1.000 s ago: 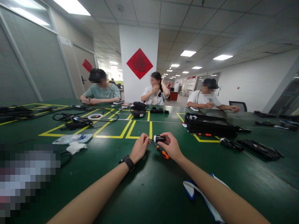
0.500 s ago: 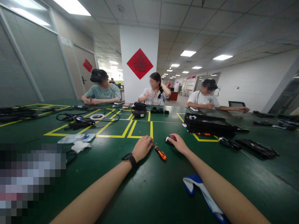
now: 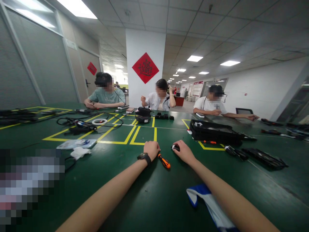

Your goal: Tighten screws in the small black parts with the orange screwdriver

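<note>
My left hand [image 3: 151, 150], with a dark watch on its wrist, rests on the green table with its fingers curled together. An orange-and-black screwdriver [image 3: 164, 161] lies beside it, the shaft end running up to the fingertips, which cover it. Whether those fingers pinch the shaft or something small, I cannot tell. To the right, my right hand [image 3: 184, 151] is closed around a short black cylindrical piece with a white band [image 3: 176, 148], low over the table. Below my right forearm lies a blue-and-white cloth-like item [image 3: 205, 196].
Stacked black trays or cases [image 3: 214, 132] stand at the right, an orange-handled tool [image 3: 210, 142] before them. Black parts [image 3: 264, 158] lie farther right. A black pouch [image 3: 143, 115] sits ahead. Cables [image 3: 72, 121] and a plastic packet [image 3: 76, 144] are left. Three people sit across the table.
My left hand has shifted right, its fingers now over the screwdriver's shaft end. My right hand still grips the black piece. The person opposite in the middle has moved their arms; the view shifted slightly.
</note>
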Motion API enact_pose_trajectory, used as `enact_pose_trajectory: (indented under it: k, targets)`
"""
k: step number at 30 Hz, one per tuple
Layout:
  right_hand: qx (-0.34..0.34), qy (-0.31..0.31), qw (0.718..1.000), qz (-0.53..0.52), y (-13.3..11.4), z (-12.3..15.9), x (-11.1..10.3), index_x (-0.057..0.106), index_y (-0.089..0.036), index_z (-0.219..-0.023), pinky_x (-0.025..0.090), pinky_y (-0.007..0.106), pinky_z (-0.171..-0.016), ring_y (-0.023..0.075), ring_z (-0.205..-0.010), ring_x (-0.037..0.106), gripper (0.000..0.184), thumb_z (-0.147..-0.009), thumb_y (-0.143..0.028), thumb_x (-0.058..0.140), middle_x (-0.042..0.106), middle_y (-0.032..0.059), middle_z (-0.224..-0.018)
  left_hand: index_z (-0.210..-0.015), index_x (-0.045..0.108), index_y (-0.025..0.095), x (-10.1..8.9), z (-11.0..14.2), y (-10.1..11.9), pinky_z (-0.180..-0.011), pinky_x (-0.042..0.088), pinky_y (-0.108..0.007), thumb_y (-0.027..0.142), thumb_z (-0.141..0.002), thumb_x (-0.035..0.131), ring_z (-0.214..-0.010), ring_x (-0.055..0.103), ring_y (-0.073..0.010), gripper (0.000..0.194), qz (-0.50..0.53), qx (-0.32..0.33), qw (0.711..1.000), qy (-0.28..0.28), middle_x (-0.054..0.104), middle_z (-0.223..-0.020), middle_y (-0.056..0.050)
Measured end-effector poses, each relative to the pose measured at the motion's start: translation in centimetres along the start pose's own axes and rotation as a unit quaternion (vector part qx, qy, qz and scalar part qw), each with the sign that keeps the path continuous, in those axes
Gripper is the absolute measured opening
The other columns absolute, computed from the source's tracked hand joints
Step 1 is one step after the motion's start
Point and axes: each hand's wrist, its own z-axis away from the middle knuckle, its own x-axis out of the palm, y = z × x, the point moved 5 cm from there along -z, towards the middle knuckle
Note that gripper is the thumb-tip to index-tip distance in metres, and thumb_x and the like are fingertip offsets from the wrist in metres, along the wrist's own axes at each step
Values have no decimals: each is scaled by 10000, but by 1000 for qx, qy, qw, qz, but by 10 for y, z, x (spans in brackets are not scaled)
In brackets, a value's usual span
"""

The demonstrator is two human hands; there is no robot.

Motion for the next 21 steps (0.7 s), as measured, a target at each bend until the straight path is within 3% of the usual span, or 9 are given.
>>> enact_pose_trajectory:
  k: [5, 7, 10, 13, 17, 21]
  targets:
    - [42, -23, 997, 59, 60, 32, -47, 580, -186, -971, 424, 309, -772, 184, -847, 552, 248, -761, -307, 529, 568, 66, -945, -706, 655, 201, 2, 7, -2, -764, 346, -309, 274, -752, 551, -830, 570, -196, 135, -1, 17, 1000, 8, 657, -791, -50]
    - [75, 8, 992, 101, 96, 61, -77, 566, -196, -1033, 430, 326, -768, 202, -890, 553, 296, -811, -349, 443, 570, 85, -1017, -751, 641, 193, 2, 13, -1, -777, 337, -321, 266, -784, 510, -879, 544, -211, 154, -8, 24, 999, 29, 638, -846, -70]
    - [102, 16, 983, 152, 151, 111, -119, 592, -214, -1001, 433, 360, -786, 230, -917, 561, 327, -834, -386, 370, 604, 95, -986, -823, 594, 188, -6, 21, 6, -773, 332, -339, 269, -837, 427, -874, 510, -219, 186, -16, 66, 992, 108, 605, -862, -80]
    - [105, 49, 976, 186, 190, 153, -158, 569, -215, -1035, 436, 390, -781, 262, -926, 566, 354, -796, -431, 426, 591, 125, -1022, -856, 548, 185, -9, 25, 14, -764, 333, -345, 272, -869, 359, -825, 497, -210, 208, 13, 107, 986, 129, 588, -827, -71]
    - [108, 97, 962, 231, 215, 178, -187, 575, -196, -1008, 434, 385, -757, 285, -899, 571, 376, -769, -464, 462, 584, 179, -991, -834, 534, 187, -10, 26, 15, -757, 351, -331, 253, -862, 382, -796, 506, -193, 169, 77, 114, 984, 117, 588, -809, -54]
    - [124, 117, 946, 276, 224, 173, -192, 585, -171, -973, 418, 398, -701, 301, -858, 561, 401, -767, -487, 450, 560, 191, -949, -845, 543, 193, -9, 31, 1, -735, 399, -302, 228, -832, 433, -796, 541, -175, 116, 179, 78, 971, 141, 610, -824, -38]
